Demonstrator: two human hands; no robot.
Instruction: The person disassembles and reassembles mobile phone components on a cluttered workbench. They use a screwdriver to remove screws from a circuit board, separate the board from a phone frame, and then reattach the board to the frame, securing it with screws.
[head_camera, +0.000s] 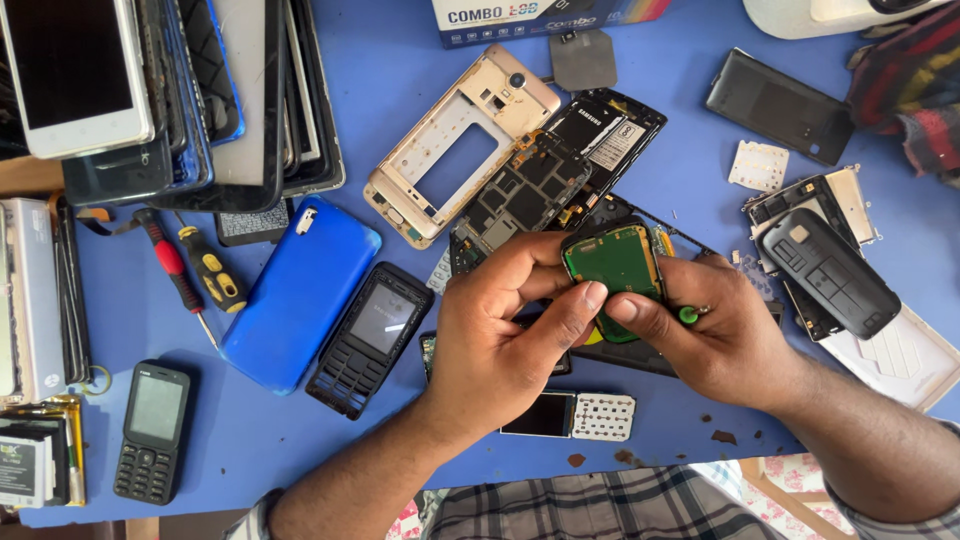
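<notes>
Both my hands meet over the middle of a blue table (690, 150). My left hand (500, 330) grips a small green phone circuit board (615, 262) by its lower left edge, thumb pressed on its face. My right hand (715, 335) holds the board's right side and also pinches a small tool with a green handle tip (689, 315). Under the board lies a dark phone housing (640, 355). A stripped black phone body with exposed board (530, 190) lies just behind my left fingers.
A gold phone frame (455, 145), blue back cover (300, 290), black keypad front (372, 338), black keypad phone (152, 430), red and yellow screwdrivers (190, 275), stacked phones and screens (150, 90), black covers (835, 270), a white keypad mat (603, 416) and a box (540, 18) crowd the table.
</notes>
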